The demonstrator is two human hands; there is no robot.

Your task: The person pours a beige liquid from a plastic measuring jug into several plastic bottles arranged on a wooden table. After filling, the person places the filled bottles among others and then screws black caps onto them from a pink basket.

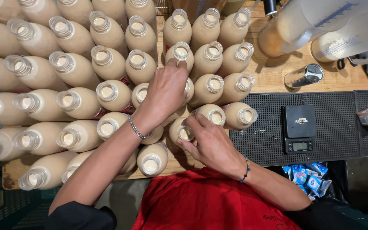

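Note:
Many uncapped clear bottles of beige milky drink (pixel 79 102) stand packed together on a wooden counter (pixel 273 74). My left hand (pixel 165 91) reaches over the middle of the group, fingers curled down onto the neck of one bottle (pixel 180 53). My right hand (pixel 209 142) grips the neck of a bottle (pixel 180 131) at the near edge of the group, fingers wrapped around its rim. Both wrists wear bracelets.
A black rubber mat (pixel 337 127) carries a small black digital scale (pixel 299 130). Large translucent measuring jugs (pixel 320 25) and a lying clear glass (pixel 303 76) sit at the back right. Blue sachets (pixel 307 176) lie below the mat. A green crate (pixel 13 208) is at lower left.

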